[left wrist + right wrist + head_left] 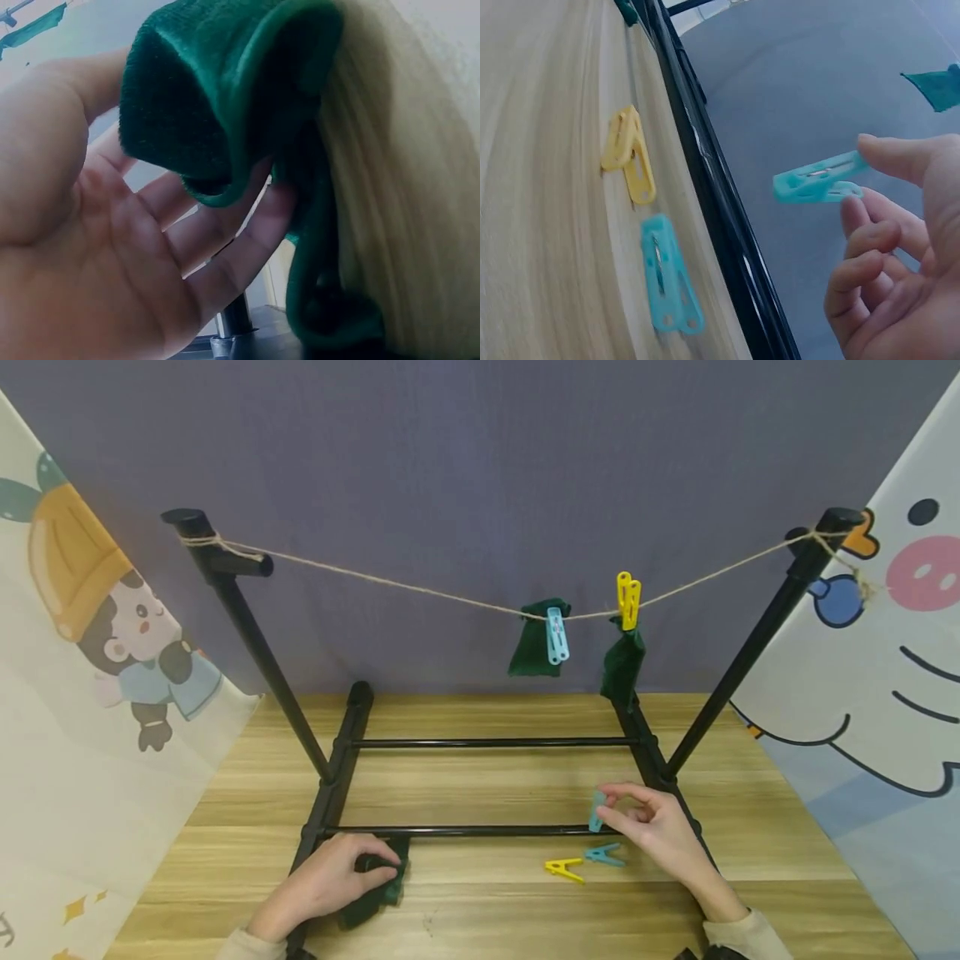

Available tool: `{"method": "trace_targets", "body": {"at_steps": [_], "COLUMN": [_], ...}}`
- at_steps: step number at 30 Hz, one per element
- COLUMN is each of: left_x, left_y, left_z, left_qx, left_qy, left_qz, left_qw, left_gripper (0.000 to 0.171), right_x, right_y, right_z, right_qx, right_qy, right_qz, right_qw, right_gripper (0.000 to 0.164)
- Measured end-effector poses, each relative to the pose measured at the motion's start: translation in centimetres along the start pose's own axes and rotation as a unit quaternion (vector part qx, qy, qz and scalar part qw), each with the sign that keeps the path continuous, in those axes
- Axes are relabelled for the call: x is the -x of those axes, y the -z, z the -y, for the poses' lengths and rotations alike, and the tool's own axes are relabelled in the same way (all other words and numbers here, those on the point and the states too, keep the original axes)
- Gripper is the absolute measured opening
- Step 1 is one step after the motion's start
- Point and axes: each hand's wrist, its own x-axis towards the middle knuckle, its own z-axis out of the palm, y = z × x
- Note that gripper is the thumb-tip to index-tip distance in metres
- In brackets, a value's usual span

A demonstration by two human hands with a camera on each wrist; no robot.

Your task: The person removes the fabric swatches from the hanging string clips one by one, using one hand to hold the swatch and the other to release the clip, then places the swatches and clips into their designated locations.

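Note:
Low at the left of the frame, my left hand point(326, 881) pinches a dark green velvety cloth point(180, 90), whose folds lift between thumb and fingers while the rest lies on the tabletop. Just above the front crossbar, my right hand point(656, 835) holds a light blue clothespin point(817, 178) by its handle ends between thumb and fingertips. Beneath it on the table lie a yellow clothespin point(564, 868) and another blue clothespin point(604, 854). Two green cloth pieces hang from the string point(420, 585): one under a blue clothespin point(557, 635), the other under a yellow clothespin point(628, 602).
A black pipe frame stands on the wooden table point(480, 785), its left post point(262, 652) and right post point(750, 652) carrying the sagging string. The front crossbar point(465, 832) runs between the hands. A grey-blue panel point(450, 468) rises behind, with cartoon-printed panels at both sides.

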Motion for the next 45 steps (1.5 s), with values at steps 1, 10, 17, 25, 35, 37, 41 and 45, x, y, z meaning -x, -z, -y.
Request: {"method": "trace_targets", "body": {"at_steps": [1,10,17,25,35,37,41,45], "left_x": [0.1,0.1,0.1,-0.1,-0.2,-0.2,-0.1,-0.2], "left_y": [0.0,0.1,0.0,0.0,0.2,0.2,0.2,0.1], "left_z": [0.0,0.2,0.2,0.2,0.0,0.0,0.0,0.0], "left_qx": [0.0,0.011,0.019,0.024,0.012,0.012,0.015,0.022], "left_qy": [-0.001,-0.009,0.016,0.018,0.02,0.02,0.023,0.024], "left_qz": [0.002,0.008,0.013,0.014,0.007,0.006,0.007,0.009], "left_qw": [1.0,0.9999,0.9996,0.9995,0.9997,0.9997,0.9996,0.9994], "left_gripper": [0.017,0.025,0.021,0.018,0.018,0.018,0.018,0.018], "right_x": [0.1,0.5,0.8,1.0,0.9,0.8,0.8,0.8], "right_y": [0.2,0.9,1.6,2.5,3.2,3.2,3.2,3.0], "right_z": [0.0,-0.8,-1.2,-1.2,-1.5,-1.6,-1.9,-2.0], "right_qx": [0.003,0.003,0.018,0.047,0.076,0.082,0.084,0.079], "right_qy": [-0.003,0.001,-0.011,-0.033,-0.02,-0.018,-0.026,-0.042], "right_qz": [0.005,0.056,0.083,0.097,0.116,0.121,0.136,0.148], "right_qw": [1.0,0.998,0.996,0.994,0.99,0.989,0.987,0.985], "right_gripper": [0.028,0.029,0.032,0.033,0.032,0.032,0.033,0.037]}}
